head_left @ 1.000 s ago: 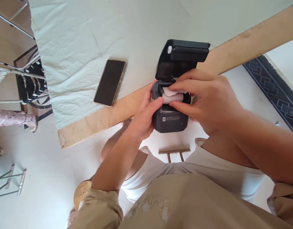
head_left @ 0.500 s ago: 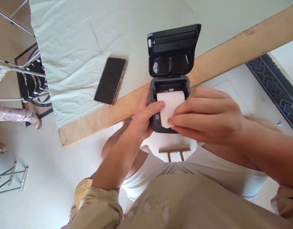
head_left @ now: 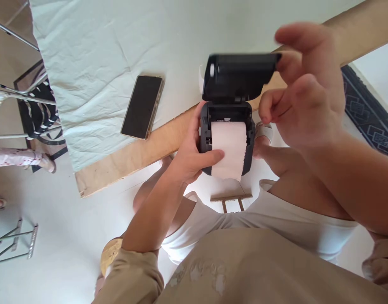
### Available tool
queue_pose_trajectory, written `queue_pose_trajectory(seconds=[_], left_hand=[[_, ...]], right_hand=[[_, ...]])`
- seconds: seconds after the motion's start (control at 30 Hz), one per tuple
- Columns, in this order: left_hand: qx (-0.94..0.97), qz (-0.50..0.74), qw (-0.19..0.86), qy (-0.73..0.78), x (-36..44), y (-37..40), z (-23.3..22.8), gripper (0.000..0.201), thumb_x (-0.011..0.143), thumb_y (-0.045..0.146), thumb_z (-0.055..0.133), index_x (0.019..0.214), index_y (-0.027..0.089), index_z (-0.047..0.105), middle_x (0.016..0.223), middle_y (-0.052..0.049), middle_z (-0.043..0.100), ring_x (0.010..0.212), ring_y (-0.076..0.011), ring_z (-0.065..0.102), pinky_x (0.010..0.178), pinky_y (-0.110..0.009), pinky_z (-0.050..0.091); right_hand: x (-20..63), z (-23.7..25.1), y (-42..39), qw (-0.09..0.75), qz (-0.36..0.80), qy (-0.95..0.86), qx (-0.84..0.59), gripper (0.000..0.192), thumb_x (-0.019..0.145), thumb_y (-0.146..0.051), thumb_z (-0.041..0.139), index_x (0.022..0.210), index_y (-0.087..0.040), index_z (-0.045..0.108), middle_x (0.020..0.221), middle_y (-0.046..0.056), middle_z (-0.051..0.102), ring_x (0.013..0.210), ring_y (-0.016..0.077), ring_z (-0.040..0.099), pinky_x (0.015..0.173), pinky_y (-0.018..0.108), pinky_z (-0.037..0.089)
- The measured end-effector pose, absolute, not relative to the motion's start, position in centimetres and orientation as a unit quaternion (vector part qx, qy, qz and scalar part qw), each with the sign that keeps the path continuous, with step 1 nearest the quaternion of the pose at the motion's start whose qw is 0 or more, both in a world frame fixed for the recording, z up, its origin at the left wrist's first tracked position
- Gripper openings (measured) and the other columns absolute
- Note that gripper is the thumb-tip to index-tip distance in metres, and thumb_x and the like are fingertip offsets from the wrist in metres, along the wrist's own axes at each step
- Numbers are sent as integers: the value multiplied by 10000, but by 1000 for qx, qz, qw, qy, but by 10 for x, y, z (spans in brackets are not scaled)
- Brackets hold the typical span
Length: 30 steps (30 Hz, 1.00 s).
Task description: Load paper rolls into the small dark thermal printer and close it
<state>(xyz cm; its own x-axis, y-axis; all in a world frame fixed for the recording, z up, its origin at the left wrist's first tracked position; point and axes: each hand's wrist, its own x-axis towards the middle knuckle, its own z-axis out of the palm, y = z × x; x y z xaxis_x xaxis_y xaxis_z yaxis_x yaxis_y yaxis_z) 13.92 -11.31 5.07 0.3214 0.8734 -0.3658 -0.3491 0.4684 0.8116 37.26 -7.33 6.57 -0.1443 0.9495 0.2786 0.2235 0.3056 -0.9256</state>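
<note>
A small black printer [head_left: 205, 137] sits at the near edge of the table with its lid [head_left: 238, 76] raised. A strip of white paper [head_left: 228, 147] runs from the roll bay over the printer's front and hangs past its edge. My left hand [head_left: 190, 158] grips the printer's left side, thumb pressing the paper down. My right hand [head_left: 303, 88] is at the right end of the lid, fingers on it; the lid looks blurred and partly tilted forward.
A dark phone [head_left: 142, 106] lies face up on the pale cloth [head_left: 95, 63] to the left of the printer. The wooden table edge [head_left: 124, 158] runs diagonally. Metal chair legs [head_left: 20, 90] and a patterned rug [head_left: 367, 109] are on the floor around.
The paper has been pulled out longer over the printer's front. My right hand left the paper and rose to the lid, which has swung from fully open toward the front.
</note>
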Motion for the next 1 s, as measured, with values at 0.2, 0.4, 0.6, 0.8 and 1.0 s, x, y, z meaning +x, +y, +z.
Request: queue_pose_trajectory(seconds=[0.2,0.4,0.6,0.8,1.0], left_hand=[[321,433,735,410,134,-112,47,1173,585,312,1081,1625,421,551,1546,-50,720,1522,-414,648,1192,-477,620],[338,494,684,417,135,-100,52,733,691,591,1034,1322,353,746,1293,-50,796,1389,-390,729,1053,-454,662],[395,488,646,434,132,-84,52,490,787,563,972,1171,327,779,1137,-40,793,1299,-386,765,904,-414,674],[353,523,665,400,131,-86,46,476,809,498,979,1190,294,779,1068,-48,780,1179,-337,808,811,-379,656],[308,501,704,398,127,-80,44,488,864,551,922,1266,330,755,1252,-20,825,1531,-393,629,1100,-496,648]], right_hand=[[360,70,-90,394,426,-673,-459,570,991,-666,750,1413,-297,646,1144,61,783,687,144,685,583,303,566],[350,57,-90,336,470,-687,-441,710,1015,-503,691,1652,-332,427,1424,93,732,1085,221,785,660,274,643],[341,30,-73,355,490,-676,-420,785,966,-474,738,1660,-346,394,1474,98,679,1042,195,758,578,243,581],[336,30,-65,350,496,-674,-420,765,973,-496,761,1652,-340,445,1432,98,685,1031,195,750,589,250,577],[339,55,-72,333,411,-715,-458,630,1057,-560,659,1606,-281,527,1003,23,778,851,189,764,710,315,615]])
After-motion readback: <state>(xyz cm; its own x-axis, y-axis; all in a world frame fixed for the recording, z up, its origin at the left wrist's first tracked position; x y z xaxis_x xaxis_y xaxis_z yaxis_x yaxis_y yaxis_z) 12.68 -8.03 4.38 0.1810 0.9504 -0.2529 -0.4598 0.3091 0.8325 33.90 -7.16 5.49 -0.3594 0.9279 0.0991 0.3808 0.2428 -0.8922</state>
